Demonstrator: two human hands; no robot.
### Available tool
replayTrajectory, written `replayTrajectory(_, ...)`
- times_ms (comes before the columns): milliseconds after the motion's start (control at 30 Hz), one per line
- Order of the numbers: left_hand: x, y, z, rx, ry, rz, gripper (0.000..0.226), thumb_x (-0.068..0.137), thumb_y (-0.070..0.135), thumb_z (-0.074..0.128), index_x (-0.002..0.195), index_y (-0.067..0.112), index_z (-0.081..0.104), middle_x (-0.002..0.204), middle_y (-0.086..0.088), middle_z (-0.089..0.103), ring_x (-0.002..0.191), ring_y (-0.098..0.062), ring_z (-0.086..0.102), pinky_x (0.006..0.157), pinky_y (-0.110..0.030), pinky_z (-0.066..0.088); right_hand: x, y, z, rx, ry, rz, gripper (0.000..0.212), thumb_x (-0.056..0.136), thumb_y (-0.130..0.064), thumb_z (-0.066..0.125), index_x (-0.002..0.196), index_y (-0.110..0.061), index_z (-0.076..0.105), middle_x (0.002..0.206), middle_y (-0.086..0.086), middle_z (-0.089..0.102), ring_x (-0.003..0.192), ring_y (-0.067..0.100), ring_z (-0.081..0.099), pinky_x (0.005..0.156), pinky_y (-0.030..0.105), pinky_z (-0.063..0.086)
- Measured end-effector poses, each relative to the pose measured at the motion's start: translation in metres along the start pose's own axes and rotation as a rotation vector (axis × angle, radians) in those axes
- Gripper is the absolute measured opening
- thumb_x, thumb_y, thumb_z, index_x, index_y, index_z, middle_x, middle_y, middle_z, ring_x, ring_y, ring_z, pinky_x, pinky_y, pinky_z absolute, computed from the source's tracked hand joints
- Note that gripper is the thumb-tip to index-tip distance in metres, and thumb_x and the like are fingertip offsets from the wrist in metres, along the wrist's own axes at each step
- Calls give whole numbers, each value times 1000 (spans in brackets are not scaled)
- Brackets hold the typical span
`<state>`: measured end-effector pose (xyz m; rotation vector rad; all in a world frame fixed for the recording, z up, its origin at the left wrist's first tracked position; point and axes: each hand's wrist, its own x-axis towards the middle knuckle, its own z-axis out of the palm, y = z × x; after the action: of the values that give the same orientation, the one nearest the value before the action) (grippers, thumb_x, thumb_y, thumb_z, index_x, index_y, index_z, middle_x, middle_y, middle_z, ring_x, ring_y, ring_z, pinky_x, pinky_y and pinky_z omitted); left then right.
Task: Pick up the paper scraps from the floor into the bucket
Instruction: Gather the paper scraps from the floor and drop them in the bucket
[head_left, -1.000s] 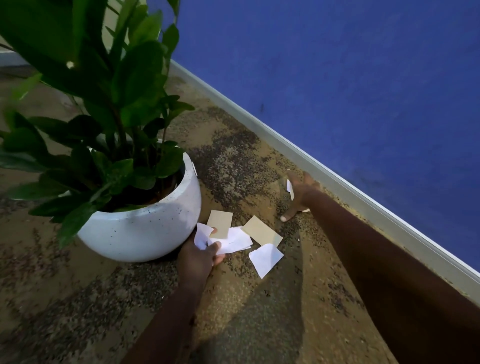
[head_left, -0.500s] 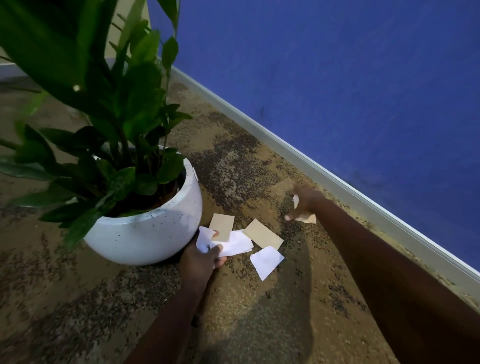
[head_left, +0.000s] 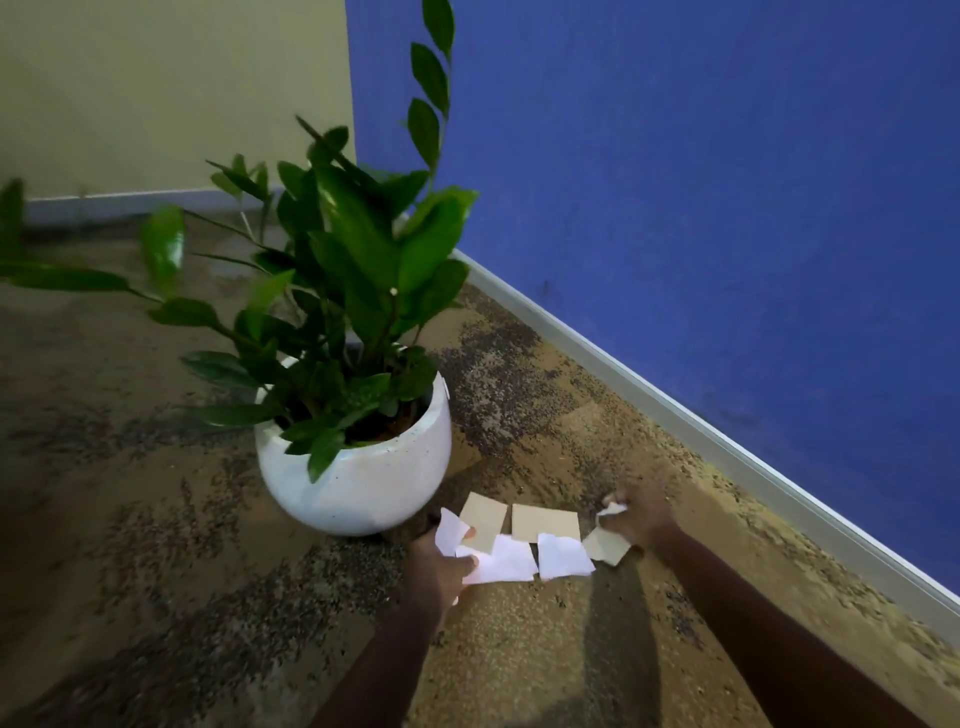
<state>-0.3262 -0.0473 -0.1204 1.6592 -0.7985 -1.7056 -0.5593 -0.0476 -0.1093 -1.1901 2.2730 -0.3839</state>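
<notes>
Left hand (head_left: 439, 564) low, grip closed on paper, right hand (head_left: 641, 519) low, fingers curled, both arms outstretched

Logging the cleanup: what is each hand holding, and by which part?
Left hand pinches white scraps at their left edges. Right hand clutches a crumpled white scrap.

1. A white scrap (head_left: 450, 530) stands up crumpled, pinched in the left hand (head_left: 436, 569).
2. A larger white sheet (head_left: 503, 566) lies flat on the floor, its left end held.
3. Another white scrap (head_left: 563, 557) lies loose just beside it.
4. Two tan rectangles (head_left: 484, 519) (head_left: 545, 522) lie flat behind these.
5. A tan scrap (head_left: 605, 545) and a small white bit (head_left: 613, 508) are at the right hand (head_left: 639, 522).
</notes>
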Motion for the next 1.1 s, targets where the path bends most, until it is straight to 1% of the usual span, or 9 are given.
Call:
replayTrajectory(133, -12, -7, 6, 83, -24, 13, 42, 81, -13, 59, 123, -12, 57, 125, -24, 62, 117, -33, 60, 100, -35, 46, -16, 10, 15, 138, -35, -7, 23, 80, -3, 68, 103, 0, 68, 113, 16, 66, 97, 26, 59, 58, 11, 37)
replayTrajectory(267, -47, 3, -53, 86, -67, 153, 19, 84, -3, 64, 101, -12, 67, 58, 3, 66, 65, -15, 65, 54, -12, 46, -85, -61, 40, 411, -137, -149, 17, 78, 6, 67, 74, -11, 65, 86, 10, 64, 67, 10, 52, 51, 9, 36)
replayTrajectory(333, -42, 6, -55, 76, -70, 132, 6, 85, 3, 66, 81, -2, 66, 56, 4, 58, 63, -18, 57, 48, -16, 44, -95, -75, 49, 438, -183, -180, 24, 79, 6, 66, 68, -15, 62, 77, 2, 61, 63, 6, 54, 53, 12, 39)
replayTrajectory(533, -51, 4, -64, 132, -113, 43, 26, 70, 18, 80, 63, 10, 56, 73, -11, 58, 57, -11, 61, 58, -21, 48, -124, -107, 93, 413, -226, -316, 25, 81, 5, 54, 68, -15, 58, 71, -3, 57, 48, -9, 55, 51, 5, 38)
replayTrajectory(633, -52, -1, -77, 217, -79, 15, 25, 82, 2, 70, 66, 8, 52, 76, -5, 50, 79, -17, 54, 54, -13, 44, -139, -112, 109, 373, -237, -362, 40, 93, 9, 34, 75, -19, 54, 80, -10, 56, 68, -9, 54, 65, 3, 38)
replayTrajectory(733, -51, 0, -90, 336, -28, 17, 9, 83, -1, 68, 79, 2, 59, 81, -5, 52, 96, -17, 45, 45, -5, 37, -143, -117, 107, 248, -210, -424, 40, 90, 5, 39, 75, -29, 56, 89, -7, 61, 84, 1, 55, 73, 8, 40)
replayTrajectory(800, -46, 1, -101, 423, -9, 27, 44, 82, 0, 69, 121, -13, 53, 119, -17, 58, 115, -23, 52, 67, -12, 40, -139, -120, 104, 100, -66, -470, 28, 86, 0, 47, 88, -20, 65, 102, 6, 62, 96, 14, 58, 83, 21, 46)
replayTrajectory(867, -48, 6, -114, 499, 0, 55, 61, 83, 4, 68, 136, -9, 41, 141, -19, 47, 130, -26, 47, 90, -26, 40, -129, -123, 101, -14, 70, -424, 24, 87, -10, 53, 109, -15, 62, 118, 10, 57, 113, 23, 51, 95, 30, 42)
replayTrajectory(1100, -43, 22, -158, 719, 37, 135, 58, 90, 17, 62, 140, 0, 38, 145, -11, 46, 133, -19, 46, 94, -23, 39, -110, -156, 115, -22, -143, 12, 93, 76, -62, 59, 147, -24, 13, 155, 19, 17, 143, 40, 14, 116, 52, 18)
